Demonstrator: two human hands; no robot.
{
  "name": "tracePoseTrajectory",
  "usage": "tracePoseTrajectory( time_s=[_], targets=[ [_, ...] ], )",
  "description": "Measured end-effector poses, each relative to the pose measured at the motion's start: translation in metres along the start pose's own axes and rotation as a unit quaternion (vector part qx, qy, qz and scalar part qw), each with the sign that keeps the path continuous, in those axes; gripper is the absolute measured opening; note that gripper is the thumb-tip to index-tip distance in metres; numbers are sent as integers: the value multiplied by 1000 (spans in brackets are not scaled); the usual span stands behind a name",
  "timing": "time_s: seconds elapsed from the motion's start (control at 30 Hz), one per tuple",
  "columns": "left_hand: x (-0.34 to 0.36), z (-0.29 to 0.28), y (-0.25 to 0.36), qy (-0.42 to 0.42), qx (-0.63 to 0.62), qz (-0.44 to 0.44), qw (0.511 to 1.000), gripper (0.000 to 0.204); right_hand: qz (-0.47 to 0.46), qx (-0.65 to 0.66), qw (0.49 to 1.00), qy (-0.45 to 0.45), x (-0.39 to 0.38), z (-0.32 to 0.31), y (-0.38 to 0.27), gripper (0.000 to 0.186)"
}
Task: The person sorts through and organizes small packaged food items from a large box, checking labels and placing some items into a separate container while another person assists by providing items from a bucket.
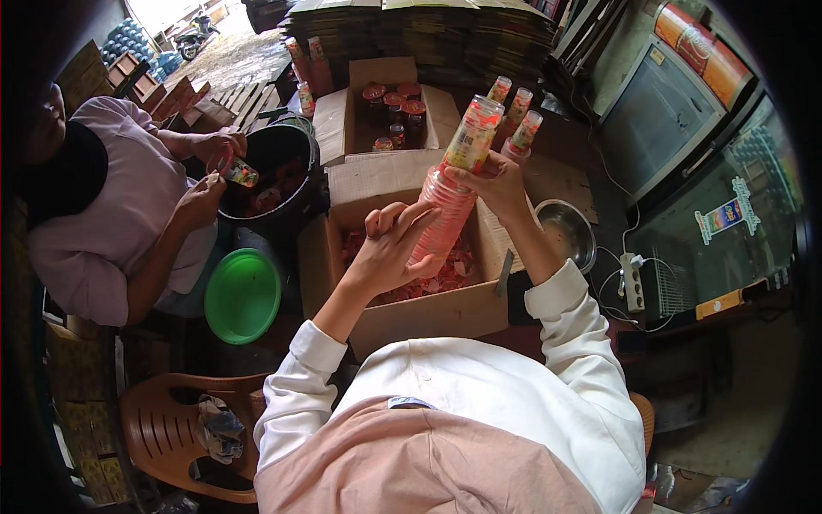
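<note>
A tall stack of nested plastic cups (447,214), reddish below and brightly printed at its top end, leans between my hands over an open cardboard box (428,321). My left hand (390,248) supports the stack's lower side, thumb beneath and fingers laid along it. Near the printed end, my right hand (492,184) is closed on the stack from the right. Loose red pieces (445,274) lie in the box under the stack; their exact kind is hard to make out.
Another box (334,128) behind holds several red-topped cups. More cup stacks (524,133) stand right of it, near a metal bowl (569,231). At left, a co-worker (128,197) handles a cup over a black bucket (321,163). A green basin (242,295) stands closer.
</note>
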State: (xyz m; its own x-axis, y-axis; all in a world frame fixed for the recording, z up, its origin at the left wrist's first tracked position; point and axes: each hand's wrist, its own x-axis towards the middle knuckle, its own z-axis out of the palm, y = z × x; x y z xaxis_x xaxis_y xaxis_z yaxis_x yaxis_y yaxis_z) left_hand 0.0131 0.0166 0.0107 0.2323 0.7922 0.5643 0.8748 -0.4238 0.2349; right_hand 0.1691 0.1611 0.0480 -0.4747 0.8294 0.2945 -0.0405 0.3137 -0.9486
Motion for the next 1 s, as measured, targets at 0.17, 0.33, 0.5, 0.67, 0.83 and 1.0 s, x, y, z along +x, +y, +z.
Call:
tracePoseTrajectory(
  time_s=[0.17, 0.33, 0.5, 0.67, 0.83, 1.0],
  targets=[
    [4, 2, 5, 43, -6, -13, 999, 71, 1, 2, 1000, 15, -2, 5, -2, 34],
    [3, 6, 3, 42, 10, -9, 999, 72, -6, -6, 1000, 23, -4, 7, -2, 34],
    [4, 6, 4, 40, 7, -19, 999, 70, -4, 2, 1000, 16, -3, 6, 4, 34],
    [6, 1, 5, 52, 16, -15, 998, 67, 2, -13, 1000, 18, -2, 6, 11, 36],
    [3, 3, 2, 23, 40, -20, 999, 65, 9, -7, 1000, 10, -5, 11, 9, 37],
    [1, 7, 1, 20, 13, -16, 1000, 68, 15, -9, 1000, 18, -3, 7, 16, 37]
  ],
)
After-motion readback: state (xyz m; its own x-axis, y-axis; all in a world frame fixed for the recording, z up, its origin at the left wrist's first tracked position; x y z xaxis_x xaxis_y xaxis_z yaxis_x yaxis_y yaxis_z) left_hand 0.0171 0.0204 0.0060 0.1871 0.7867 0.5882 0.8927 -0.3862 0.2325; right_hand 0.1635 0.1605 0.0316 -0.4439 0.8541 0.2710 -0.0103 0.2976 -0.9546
